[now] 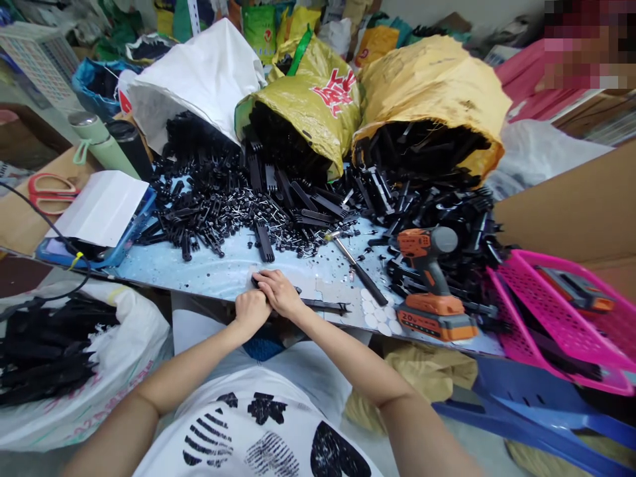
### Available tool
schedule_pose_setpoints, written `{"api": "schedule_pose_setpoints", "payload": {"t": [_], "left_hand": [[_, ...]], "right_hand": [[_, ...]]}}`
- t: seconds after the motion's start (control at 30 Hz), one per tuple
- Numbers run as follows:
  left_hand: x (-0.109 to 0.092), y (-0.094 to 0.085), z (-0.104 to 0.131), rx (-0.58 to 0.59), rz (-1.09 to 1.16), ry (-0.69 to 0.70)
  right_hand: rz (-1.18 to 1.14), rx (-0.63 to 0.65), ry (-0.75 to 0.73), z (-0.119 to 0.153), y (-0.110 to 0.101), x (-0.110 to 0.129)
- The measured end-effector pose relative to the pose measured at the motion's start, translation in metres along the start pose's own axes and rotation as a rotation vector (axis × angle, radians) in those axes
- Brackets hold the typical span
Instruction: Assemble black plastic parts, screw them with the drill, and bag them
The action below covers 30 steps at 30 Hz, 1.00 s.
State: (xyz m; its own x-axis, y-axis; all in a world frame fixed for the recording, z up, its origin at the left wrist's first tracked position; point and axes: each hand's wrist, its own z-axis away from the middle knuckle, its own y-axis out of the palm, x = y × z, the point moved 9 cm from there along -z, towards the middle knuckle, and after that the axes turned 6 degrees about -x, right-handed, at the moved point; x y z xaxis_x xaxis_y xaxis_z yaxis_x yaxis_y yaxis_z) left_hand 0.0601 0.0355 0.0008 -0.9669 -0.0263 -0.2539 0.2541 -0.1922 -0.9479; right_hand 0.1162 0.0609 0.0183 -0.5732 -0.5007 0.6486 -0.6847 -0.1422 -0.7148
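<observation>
At the front edge of the table, my left hand (252, 310) and my right hand (279, 291) touch each other, both with curled fingers. A black plastic part (325, 305) lies along the edge, running from under my right hand to the right. A dark end of a black piece shows just above my fingers; my hands hide how it is held. Beyond them a heap of black parts and metal pins (238, 215) covers the light blue tabletop (199, 268). A hammer (360, 270) lies right of my hands, and an orange cordless drill (430, 281) stands farther right.
Three sacks, white (199, 79), yellow-green (308, 112) and orange-yellow (432, 93), spill black parts at the back. A blue tray (119, 255), scissors (50, 194) and a green bottle (99, 142) are left. A pink basket (556, 318) stands right. Part of a person shows at the upper right.
</observation>
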Motion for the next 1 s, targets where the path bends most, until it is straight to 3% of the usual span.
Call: {"api": "schedule_pose_setpoints", "payload": {"t": [0.17,0.27,0.33,0.4,0.47,0.57,0.73,0.8,0.9,1.0], "left_hand": [[0.004,-0.005,0.0,0.001,-0.021,0.087],[-0.009,-0.018,0.0,-0.097,-0.011,0.403],[-0.024,-0.021,0.001,-0.118,-0.021,0.677],[-0.037,-0.017,-0.003,-0.068,-0.055,0.856],[-0.043,-0.012,-0.014,-0.006,-0.105,0.887],[-0.047,-0.01,-0.027,0.037,-0.132,0.804],[-0.041,-0.024,-0.028,-0.046,-0.056,0.691],[-0.038,-0.032,-0.023,-0.09,-0.04,0.712],[-0.046,-0.053,0.006,-0.125,0.084,0.946],[-0.055,-0.09,0.057,-0.165,0.473,1.186]], "right_hand": [[0.012,-0.004,-0.06,0.008,-0.013,0.011],[0.177,-0.068,-0.113,0.037,-0.045,0.001],[0.389,-0.124,-0.043,0.06,-0.071,-0.024],[0.582,-0.068,0.047,0.078,-0.084,-0.052],[0.682,0.074,0.082,0.088,-0.083,-0.071],[0.688,0.201,0.057,0.088,-0.08,-0.074],[0.508,0.254,-0.054,0.076,-0.086,-0.049],[0.432,0.236,-0.102,0.075,-0.092,-0.036],[0.272,0.15,-0.25,0.078,-0.107,0.001],[-0.014,0.073,-0.43,0.088,-0.126,0.054]]}}
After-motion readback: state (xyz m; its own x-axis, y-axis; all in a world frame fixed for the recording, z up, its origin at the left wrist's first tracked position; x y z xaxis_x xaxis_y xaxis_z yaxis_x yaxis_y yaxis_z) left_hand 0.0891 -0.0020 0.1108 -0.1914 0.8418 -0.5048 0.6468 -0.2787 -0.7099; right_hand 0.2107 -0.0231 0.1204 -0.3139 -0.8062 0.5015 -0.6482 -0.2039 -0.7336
